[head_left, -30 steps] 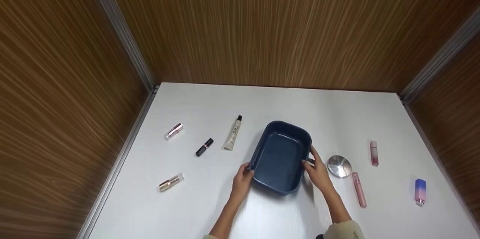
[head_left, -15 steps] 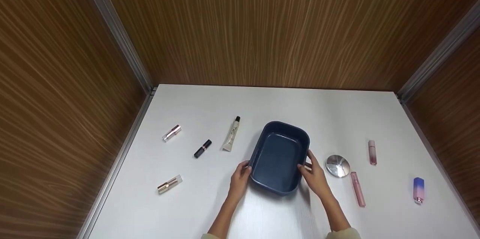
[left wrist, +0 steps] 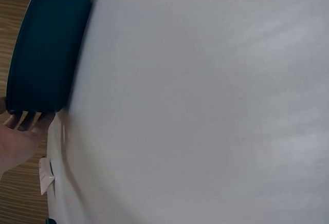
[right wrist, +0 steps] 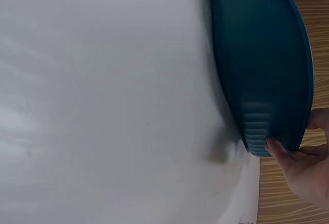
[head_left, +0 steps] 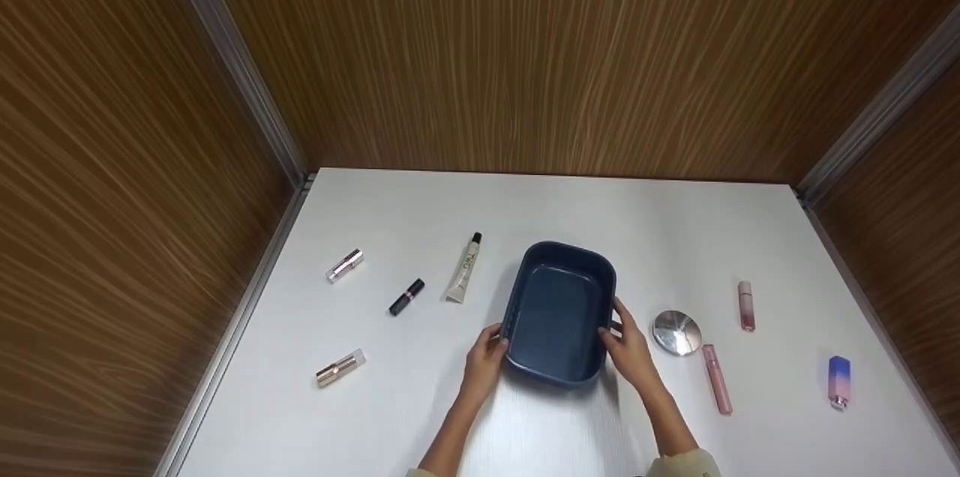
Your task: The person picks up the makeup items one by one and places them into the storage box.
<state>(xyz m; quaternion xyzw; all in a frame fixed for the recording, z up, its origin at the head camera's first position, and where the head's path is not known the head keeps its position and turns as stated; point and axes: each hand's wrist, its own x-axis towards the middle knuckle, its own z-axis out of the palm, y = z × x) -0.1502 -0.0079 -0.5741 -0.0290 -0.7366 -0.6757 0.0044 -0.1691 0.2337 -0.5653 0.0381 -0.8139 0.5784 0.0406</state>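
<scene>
A dark blue dish [head_left: 559,327] was held between both hands at the middle of a white worktop [head_left: 247,424], its hollow side turned up and its length set slightly aslant. Its left side, close to the near corner, was gripped by the left hand [head_left: 482,368], with the thumb placed at the rim and the fingers tucked against the outer wall. Its right side was gripped by the right hand [head_left: 632,355] in much the same way, with the thumb laid over the rim. Whether the base was touched by the worktop could not be told.

To the left of the dish, a pale tube [head_left: 463,271] with a black cap was placed nearest, followed by a black lipstick [head_left: 406,297]. Farther left, a rose-coloured lipstick [head_left: 345,265] and, nearer the person, a gold lipstick [head_left: 340,368] were laid on their sides. Beyond the right hand, a round silver compact [head_left: 677,333] was set just beside a slim pink tube [head_left: 718,379]. A lip gloss [head_left: 746,306] and a blue-and-pink bottle [head_left: 839,382] were placed farther right. The worktop was bordered by wood-grain panels [head_left: 510,57].
</scene>
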